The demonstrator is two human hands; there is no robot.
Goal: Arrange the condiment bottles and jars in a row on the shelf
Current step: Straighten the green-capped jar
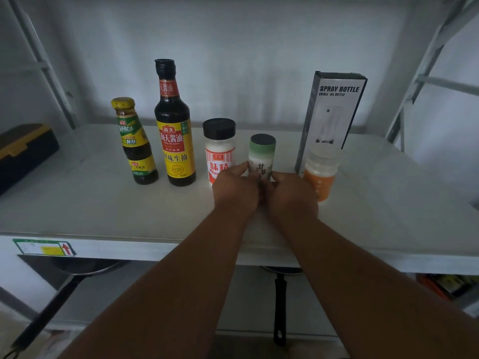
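**Both hands on the green-capped jar**

Nearest, two pan handles hung below the shelf. On it, the left hand and right hand came together, fingers closed around the base of the green-capped jar, which stood upright in the row. To its left stood the black-capped jar, the tall soy sauce bottle and the yellow-capped bottle; to its right, the orange jar. Behind that stood the spray bottle box.
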